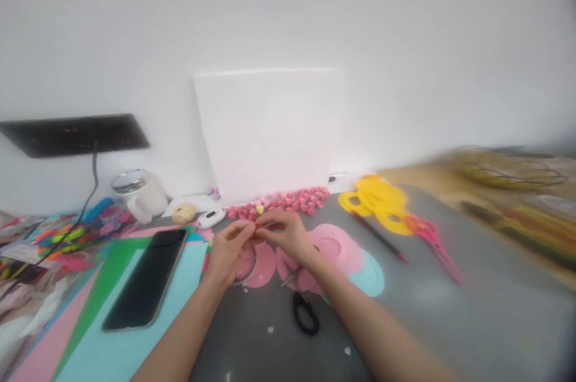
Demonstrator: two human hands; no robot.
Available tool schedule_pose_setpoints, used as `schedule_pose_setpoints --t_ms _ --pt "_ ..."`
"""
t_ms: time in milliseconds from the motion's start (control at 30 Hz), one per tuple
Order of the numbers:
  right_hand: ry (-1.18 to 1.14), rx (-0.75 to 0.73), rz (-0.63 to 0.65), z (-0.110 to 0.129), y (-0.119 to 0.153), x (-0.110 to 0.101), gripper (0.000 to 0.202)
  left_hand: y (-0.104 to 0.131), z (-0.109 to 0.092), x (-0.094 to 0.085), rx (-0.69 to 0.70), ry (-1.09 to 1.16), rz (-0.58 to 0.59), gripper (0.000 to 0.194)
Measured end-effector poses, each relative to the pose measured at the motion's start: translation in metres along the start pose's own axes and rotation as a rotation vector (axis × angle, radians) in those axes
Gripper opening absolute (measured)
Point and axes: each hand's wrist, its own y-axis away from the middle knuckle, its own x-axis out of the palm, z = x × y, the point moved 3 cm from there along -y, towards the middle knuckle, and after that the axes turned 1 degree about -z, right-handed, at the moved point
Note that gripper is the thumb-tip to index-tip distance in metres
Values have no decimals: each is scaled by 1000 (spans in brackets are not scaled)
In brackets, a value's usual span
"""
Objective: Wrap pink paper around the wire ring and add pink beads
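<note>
My left hand (226, 250) and my right hand (290, 238) meet at the middle of the table, fingertips pinched together on a small red piece (257, 227). Most of that piece is hidden by the fingers; it looks like rolled paper. Just behind the hands lies a pile of small pinkish-red rolled paper flowers (310, 197). Pink paper circles (263, 265) lie under and beside the hands, and more pink discs (333, 244) overlap light blue discs (371, 277) on the right. Black-handled scissors (306, 314) rest below my right hand, blades partly over the pink paper.
A phone (146, 280) lies on light blue and green sheets at left, near a white mug (139, 193). Yellow paper rings (382, 199), a dark pencil (380, 237) and pink scissors (436, 247) are at right. A white board (270, 130) leans against the wall.
</note>
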Motion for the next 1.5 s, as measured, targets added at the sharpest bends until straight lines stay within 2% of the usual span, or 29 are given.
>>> schedule_pose_setpoints --t_ms 300,433,533,633,700,833,933,1100,1300,1500 --pt "-20 35 43 0 -1 -2 11 0 1 -2 -24 17 18 22" --pt "14 0 36 1 0 -1 16 -2 3 -4 -63 65 24 20" --pt "121 -151 -50 4 2 -2 16 -3 2 -5 -119 153 16 16" --pt "374 -383 -142 10 7 -1 8 -3 1 -4 -198 222 -12 10" --pt "536 -488 -171 12 10 3 9 -3 1 -3 -252 260 -36 6" --pt "718 -574 -170 12 14 11 5 0 4 -1 -329 356 -79 7" --pt "787 -615 -210 11 15 14 2 1 6 1 -334 409 -71 8" --pt "789 -640 -221 11 15 14 9 3 5 5 -307 439 -32 5" --pt "779 -644 -239 13 16 15 8 2 6 3 -281 401 -47 3" --pt "757 -601 -247 11 15 14 10 -1 8 1 -248 375 -21 8"
